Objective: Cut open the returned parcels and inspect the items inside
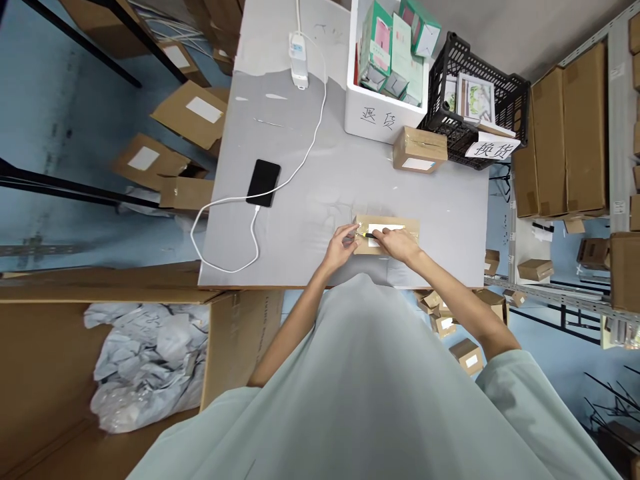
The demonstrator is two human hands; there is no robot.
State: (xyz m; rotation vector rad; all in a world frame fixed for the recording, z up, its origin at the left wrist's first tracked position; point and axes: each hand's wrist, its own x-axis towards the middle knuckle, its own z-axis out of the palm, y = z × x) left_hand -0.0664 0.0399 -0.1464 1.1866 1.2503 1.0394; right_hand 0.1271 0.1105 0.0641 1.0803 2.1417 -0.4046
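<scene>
A small taped cardboard parcel [395, 227] with a white label lies on the grey table [310, 173] near its front edge. My left hand [341, 245] is at the parcel's left end, fingers curled in a pinch at its corner. My right hand [400, 244] rests on the parcel's near side, closed round a thin dark tool [369, 235] whose tip points left over the label. What the left fingers pinch is too small to make out.
A black phone [263, 182] charges by a white cable from a power strip [299, 59]. Another small parcel [419, 149] sits by a white foam box [385, 67] and a black crate [477, 100]. A large carton with crumpled plastic [145, 360] stands at lower left. Shelves with cartons [565, 133] line the right.
</scene>
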